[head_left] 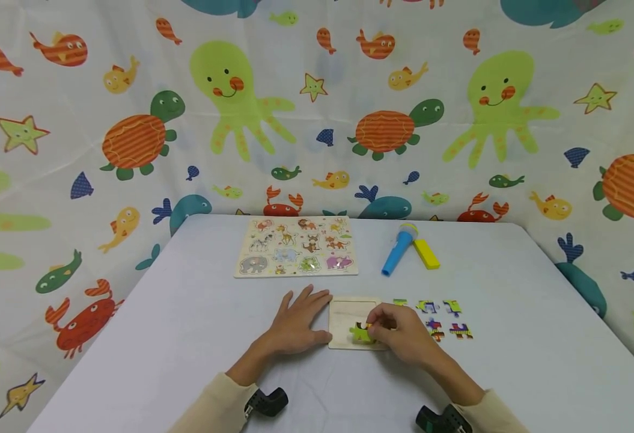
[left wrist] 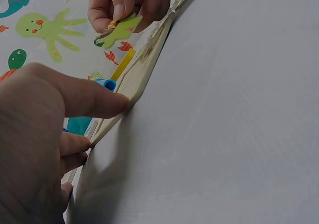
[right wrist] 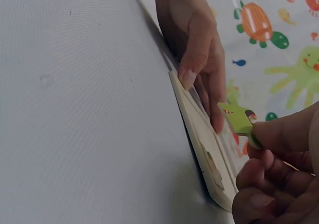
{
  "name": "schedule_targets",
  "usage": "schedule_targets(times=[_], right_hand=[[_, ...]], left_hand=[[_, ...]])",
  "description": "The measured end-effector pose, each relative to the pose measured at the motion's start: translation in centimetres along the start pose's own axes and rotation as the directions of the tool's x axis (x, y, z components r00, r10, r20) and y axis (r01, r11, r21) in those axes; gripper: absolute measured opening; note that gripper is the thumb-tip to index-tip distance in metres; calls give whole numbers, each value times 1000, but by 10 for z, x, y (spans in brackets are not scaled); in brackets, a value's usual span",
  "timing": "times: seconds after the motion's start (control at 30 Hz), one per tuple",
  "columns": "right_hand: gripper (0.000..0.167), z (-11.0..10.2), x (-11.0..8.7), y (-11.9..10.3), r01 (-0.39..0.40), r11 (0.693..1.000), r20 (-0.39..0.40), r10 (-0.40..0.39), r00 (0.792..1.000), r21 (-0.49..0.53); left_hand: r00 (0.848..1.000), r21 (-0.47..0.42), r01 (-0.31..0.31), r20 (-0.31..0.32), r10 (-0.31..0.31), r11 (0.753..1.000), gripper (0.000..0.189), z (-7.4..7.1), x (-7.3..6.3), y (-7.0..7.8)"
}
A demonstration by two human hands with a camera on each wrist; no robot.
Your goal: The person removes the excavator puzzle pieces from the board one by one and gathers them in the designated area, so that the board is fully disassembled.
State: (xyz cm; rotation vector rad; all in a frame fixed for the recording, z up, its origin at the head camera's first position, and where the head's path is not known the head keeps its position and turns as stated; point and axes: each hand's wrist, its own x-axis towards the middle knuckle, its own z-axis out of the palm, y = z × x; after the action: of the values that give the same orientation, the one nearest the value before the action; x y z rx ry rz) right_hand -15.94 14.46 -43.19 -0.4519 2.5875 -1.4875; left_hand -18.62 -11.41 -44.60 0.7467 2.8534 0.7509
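Observation:
My right hand (head_left: pixel 403 332) pinches a green jigsaw puzzle piece (head_left: pixel 361 332) between thumb and fingers, over a square wooden puzzle tray (head_left: pixel 344 305). In the right wrist view the piece (right wrist: pixel 237 118) is held tilted above the tray, with a small dark and red print on it. My left hand (head_left: pixel 298 323) lies at the tray's left side with fingers spread, thumb and fingertips touching its edge. Low in the tray, a flat piece (right wrist: pixel 214 167) shows in the right wrist view; in the head view my right hand covers that spot.
Several loose puzzle pieces (head_left: pixel 452 307) lie right of the tray, partly behind my right hand. Farther back are an animal puzzle board (head_left: pixel 265 254), a blue toy microphone (head_left: pixel 398 252) and a yellow block (head_left: pixel 426 254). A printed curtain (head_left: pixel 317 126) hangs behind the white table (head_left: pixel 187 325).

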Motion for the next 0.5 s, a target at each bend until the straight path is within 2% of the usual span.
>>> schedule_targets(times=[0.3,0.5], right_hand=[[7,-17,-9,1,30,996,-10,-29,1000,79],[10,-32,-16,3,5,996,-27,-3,1000,87]], left_hand=[[1000,-5,-11,2,11,1000,77,2,0,-1],[1000,1,-8,-1,8,1000,76,1,-1,-1]])
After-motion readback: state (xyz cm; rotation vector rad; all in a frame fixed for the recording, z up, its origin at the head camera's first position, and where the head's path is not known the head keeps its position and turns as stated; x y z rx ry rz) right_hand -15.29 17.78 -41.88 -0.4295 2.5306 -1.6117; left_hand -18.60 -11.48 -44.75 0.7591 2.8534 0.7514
